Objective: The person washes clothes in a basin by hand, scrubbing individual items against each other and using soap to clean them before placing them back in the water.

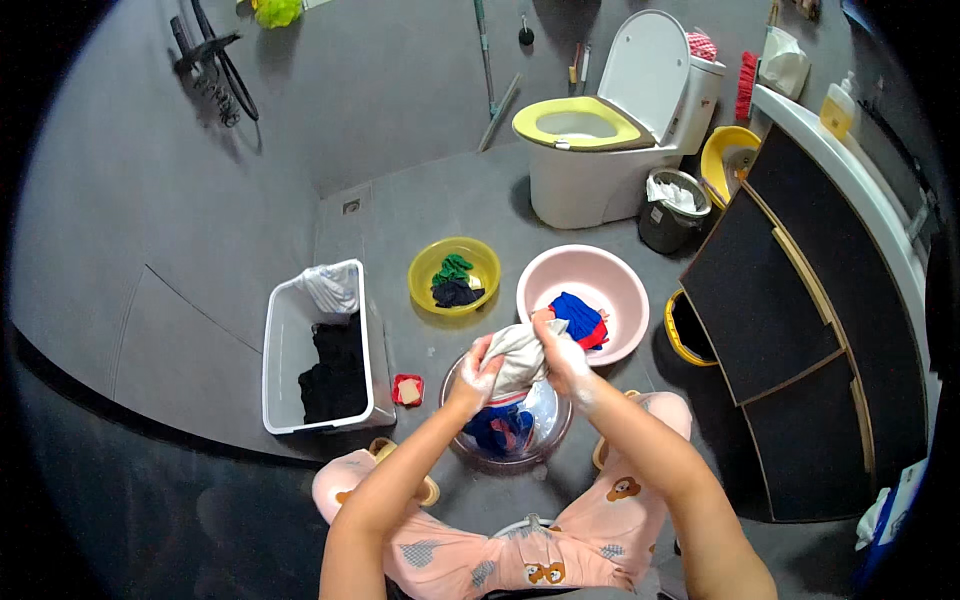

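Between my hands hangs a light grey cloth garment (516,354) with a red-striped edge. My left hand (475,375) grips its left side, and my right hand (561,352) grips its right side; white suds coat both. Below them a clear basin (553,435) holds wet dark blue clothing (501,429). Just beyond my right hand, a pink basin (634,300) contains a blue garment (576,315) with red trim. A yellow basin (420,262) farther off holds a green cloth (453,268) and a dark one (456,294).
On the left, a white laundry basket (277,375) holds black clothes (334,375). Beside it a bar of soap (409,391) sits on a red dish. A toilet (585,180) and a trash bin (671,221) stand at the back; a black cabinet (765,300) flanks the right.
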Available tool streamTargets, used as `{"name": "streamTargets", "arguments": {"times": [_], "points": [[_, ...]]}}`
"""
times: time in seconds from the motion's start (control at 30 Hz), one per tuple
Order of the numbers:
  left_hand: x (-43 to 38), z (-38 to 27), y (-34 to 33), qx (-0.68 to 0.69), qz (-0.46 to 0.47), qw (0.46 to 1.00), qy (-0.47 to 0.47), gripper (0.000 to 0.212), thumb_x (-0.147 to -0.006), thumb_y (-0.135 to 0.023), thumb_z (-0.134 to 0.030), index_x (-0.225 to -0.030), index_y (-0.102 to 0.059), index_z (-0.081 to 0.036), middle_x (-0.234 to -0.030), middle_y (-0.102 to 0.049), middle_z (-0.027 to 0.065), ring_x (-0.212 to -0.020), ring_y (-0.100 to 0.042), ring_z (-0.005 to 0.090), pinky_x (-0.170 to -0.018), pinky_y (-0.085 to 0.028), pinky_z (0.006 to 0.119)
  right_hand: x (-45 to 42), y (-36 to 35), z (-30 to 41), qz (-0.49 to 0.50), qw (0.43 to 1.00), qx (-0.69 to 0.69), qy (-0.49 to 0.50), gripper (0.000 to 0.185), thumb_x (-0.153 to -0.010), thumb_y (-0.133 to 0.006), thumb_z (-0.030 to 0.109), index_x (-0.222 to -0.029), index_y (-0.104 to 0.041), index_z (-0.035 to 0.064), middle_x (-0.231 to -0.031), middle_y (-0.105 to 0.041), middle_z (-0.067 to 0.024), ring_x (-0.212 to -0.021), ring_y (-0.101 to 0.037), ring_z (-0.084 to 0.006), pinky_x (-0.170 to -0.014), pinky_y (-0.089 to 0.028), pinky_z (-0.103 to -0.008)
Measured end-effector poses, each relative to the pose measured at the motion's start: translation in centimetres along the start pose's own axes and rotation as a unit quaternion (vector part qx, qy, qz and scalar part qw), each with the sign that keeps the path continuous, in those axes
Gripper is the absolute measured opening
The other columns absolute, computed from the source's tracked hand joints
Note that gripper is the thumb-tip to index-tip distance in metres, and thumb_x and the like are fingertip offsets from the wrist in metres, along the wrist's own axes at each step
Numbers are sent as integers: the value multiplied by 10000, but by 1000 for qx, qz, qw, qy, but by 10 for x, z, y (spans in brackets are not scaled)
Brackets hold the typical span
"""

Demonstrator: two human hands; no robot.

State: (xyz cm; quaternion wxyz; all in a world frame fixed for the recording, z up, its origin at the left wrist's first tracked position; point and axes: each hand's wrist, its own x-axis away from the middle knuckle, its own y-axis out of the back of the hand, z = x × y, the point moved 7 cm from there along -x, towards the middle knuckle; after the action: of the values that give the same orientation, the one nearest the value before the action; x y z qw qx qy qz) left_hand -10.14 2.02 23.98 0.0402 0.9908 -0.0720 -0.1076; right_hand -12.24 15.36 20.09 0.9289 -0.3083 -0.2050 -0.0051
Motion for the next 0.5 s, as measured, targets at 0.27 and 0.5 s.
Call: {"name": "streamTargets", "arguments": {"times": [0.27,0.5], "points": [[32,-62,-65,-236,56,939,-243,143,-694,-582,-126,-596,-528,-36,-540,-517,117,-492,-509,316,-465,-401,341,-18,9,-60,36,988,-96,-114,314,-819,-532,392,-680,-472,117,-613,-482,4,-471,-439,-123,-434,-389,-248],[-15,-31,-23,-270,-142,942,-142,152,-744,-553,-97,-603,-550,-40,-487,-463,131,-430,-467,293,-393,-341,387,-16,12,-56,-140,975,159,61,314,-860,-434,400,-881,-542,106,-799,-559,-19,-688,-535,-144,-678,-423,-251]]}}
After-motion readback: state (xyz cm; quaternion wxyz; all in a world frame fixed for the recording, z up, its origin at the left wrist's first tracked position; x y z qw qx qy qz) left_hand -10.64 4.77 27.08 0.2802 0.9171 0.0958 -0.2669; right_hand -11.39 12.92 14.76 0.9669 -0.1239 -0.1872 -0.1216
